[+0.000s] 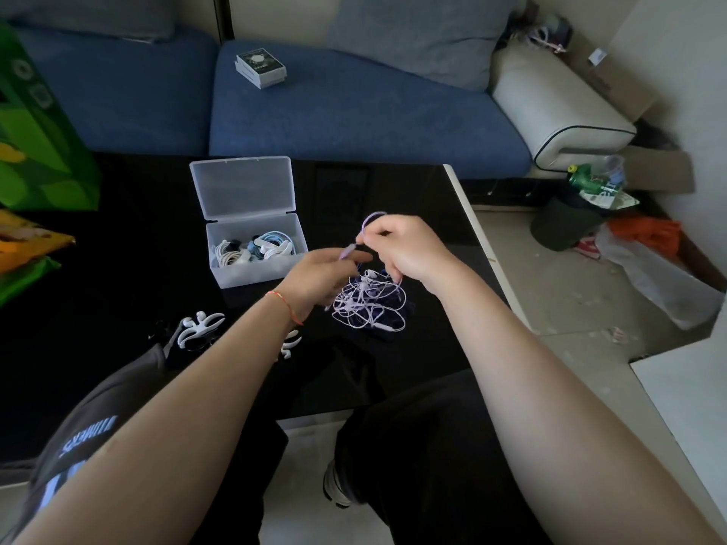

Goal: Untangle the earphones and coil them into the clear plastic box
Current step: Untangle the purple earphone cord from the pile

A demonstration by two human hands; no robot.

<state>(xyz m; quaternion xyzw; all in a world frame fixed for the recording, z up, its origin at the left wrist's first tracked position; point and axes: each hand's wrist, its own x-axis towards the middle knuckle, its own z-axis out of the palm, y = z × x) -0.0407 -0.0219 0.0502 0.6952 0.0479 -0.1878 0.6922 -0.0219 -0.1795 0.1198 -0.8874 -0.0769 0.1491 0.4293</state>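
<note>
A blue sofa (pixel 354 112) fills the back of the view, with a small boxed item (pixel 261 68) lying on its seat cushion and a white armrest (pixel 558 112) at its right end. In front of it stands a glossy black table (pixel 118 269), where all the work takes place. At the table's left edge leans a green bag (pixel 35 143), and off to the right on the floor sits a dark bin (pixel 566 226) stuffed with rubbish. Near the table's middle is the clear plastic box (pixel 255 269), its hinged lid tipped open toward the sofa; coiled white and blue earphones (pixel 255 247) already lie inside. Just right of the box, both bare forearms reach in over the table. The right hand (pixel 405 245) has its fingers curled and pinched on a loop of lilac cable that arches above the knuckles. The left hand (pixel 314 277), a thin orange thread around its wrist, closes its fingertips on the same cable's end just beside the right hand. Below the two hands hangs and rests the tangled earphones (pixel 369 304), a loose knot of pale lilac wire partly on the table. White cable winders (pixel 198 326) lie on the table near the left forearm.
</note>
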